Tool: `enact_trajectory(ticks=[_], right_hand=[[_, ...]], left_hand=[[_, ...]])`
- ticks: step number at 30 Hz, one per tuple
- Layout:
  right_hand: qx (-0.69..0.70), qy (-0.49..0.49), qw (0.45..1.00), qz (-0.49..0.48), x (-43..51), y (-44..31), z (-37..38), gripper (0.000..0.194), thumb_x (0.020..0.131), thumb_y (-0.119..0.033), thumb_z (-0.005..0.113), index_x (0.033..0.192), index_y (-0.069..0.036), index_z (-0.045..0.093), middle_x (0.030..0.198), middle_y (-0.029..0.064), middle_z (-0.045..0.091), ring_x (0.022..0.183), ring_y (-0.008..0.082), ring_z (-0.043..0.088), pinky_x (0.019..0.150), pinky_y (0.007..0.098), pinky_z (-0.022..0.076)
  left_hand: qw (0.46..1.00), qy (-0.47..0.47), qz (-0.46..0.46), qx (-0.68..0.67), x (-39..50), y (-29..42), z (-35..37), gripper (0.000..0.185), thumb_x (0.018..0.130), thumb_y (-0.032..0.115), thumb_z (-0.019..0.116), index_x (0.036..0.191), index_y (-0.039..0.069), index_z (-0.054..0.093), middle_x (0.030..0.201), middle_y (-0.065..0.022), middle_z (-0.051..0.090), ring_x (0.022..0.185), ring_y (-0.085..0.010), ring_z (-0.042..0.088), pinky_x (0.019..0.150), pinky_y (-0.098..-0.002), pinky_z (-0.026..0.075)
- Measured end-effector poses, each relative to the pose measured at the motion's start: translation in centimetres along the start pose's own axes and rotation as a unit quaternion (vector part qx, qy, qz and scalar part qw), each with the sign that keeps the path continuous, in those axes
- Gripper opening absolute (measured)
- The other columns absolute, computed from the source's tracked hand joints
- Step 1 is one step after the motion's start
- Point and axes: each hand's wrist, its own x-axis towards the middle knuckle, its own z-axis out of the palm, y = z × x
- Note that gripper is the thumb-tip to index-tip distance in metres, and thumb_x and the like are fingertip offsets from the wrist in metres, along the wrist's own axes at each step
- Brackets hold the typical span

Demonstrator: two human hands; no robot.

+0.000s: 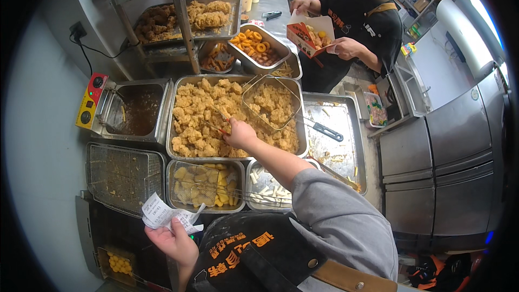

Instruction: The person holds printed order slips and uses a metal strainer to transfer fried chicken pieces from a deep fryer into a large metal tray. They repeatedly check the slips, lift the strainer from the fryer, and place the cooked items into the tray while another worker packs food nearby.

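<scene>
My right hand (240, 134) reaches over a large steel tray (239, 157) heaped with fried chicken pieces (198, 103). It grips slim tongs (217, 129) with red parts near the fingers. The two arms of the tongs stand apart over the chicken, and I cannot tell whether their tips touch a piece. A square wire skimmer (272, 103) with a black handle (328, 132) rests on the right of the heap. Lower left, my left hand (176, 239) holds curled printed paper slips (164, 213) between thumb and fingers, near a tray of sliced potatoes (227, 188).
A fryer (138, 107) with dark oil stands left, beside an empty-looking wire basket (123, 174). White sticks lie in a smaller tray (267, 194). A crumb-strewn tray (336, 109) is at right. Across the counter, a co-worker (361, 20) holds an open food box (310, 34).
</scene>
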Motion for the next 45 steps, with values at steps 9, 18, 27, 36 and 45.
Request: enact_trajectory(ticks=[9,18,27,36,45], right_hand=[[-0.012,-0.005,1.000,0.015,-0.8,-0.1,1.0,0.061,0.089,-0.023,0.074,0.141,-0.001,0.053,0.122,0.0231,0.073,0.111,0.0386,0.074,0.092,0.0479,0.0612],[0.009,-0.005,0.999,0.033,-2.9,0.0,0.6,0.074,0.089,-0.015,0.074,0.155,-0.005,0.041,0.127,0.0246,0.070,0.115,0.0408,0.071,0.094,0.0481,0.0601],[0.080,0.050,0.995,-0.042,-12.5,-2.0,-2.3,0.070,0.096,-0.039,0.070,0.154,-0.007,0.052,0.136,0.0212,0.066,0.123,0.0389,0.068,0.103,0.0477,0.0567],[0.130,0.121,0.984,0.006,-22.8,1.4,-3.6,0.047,0.095,-0.034,0.075,0.132,-0.006,0.067,0.121,0.0164,0.070,0.111,0.0357,0.070,0.095,0.0455,0.0573],[0.187,0.119,0.973,-0.061,-24.9,-1.0,-1.2,0.044,0.096,-0.035,0.073,0.130,-0.008,0.068,0.109,0.0174,0.070,0.100,0.0396,0.071,0.087,0.0488,0.0586]], left_hand=[[1.000,0.005,-0.014,-0.019,0.2,0.2,0.0,0.058,0.100,-0.012,0.055,0.153,-0.006,0.031,0.147,-0.0278,0.055,0.135,-0.0326,0.060,0.112,-0.0432,0.050],[0.999,-0.046,0.005,-0.014,0.1,1.5,1.2,0.055,0.100,-0.011,0.056,0.150,-0.003,0.034,0.142,-0.0246,0.057,0.130,-0.0297,0.062,0.110,-0.0417,0.051],[0.996,-0.091,0.019,0.012,0.3,1.6,0.8,0.057,0.100,-0.010,0.059,0.149,-0.002,0.033,0.141,-0.0225,0.056,0.128,-0.0285,0.062,0.109,-0.0416,0.052],[0.989,-0.147,0.021,-0.002,0.6,1.1,1.2,0.055,0.098,-0.011,0.058,0.147,-0.004,0.035,0.139,-0.0217,0.057,0.128,-0.0278,0.062,0.111,-0.0416,0.049],[0.986,-0.165,0.039,-0.002,0.7,1.8,1.4,0.053,0.098,-0.010,0.058,0.146,-0.004,0.036,0.139,-0.0210,0.057,0.129,-0.0266,0.061,0.113,-0.0414,0.048]])
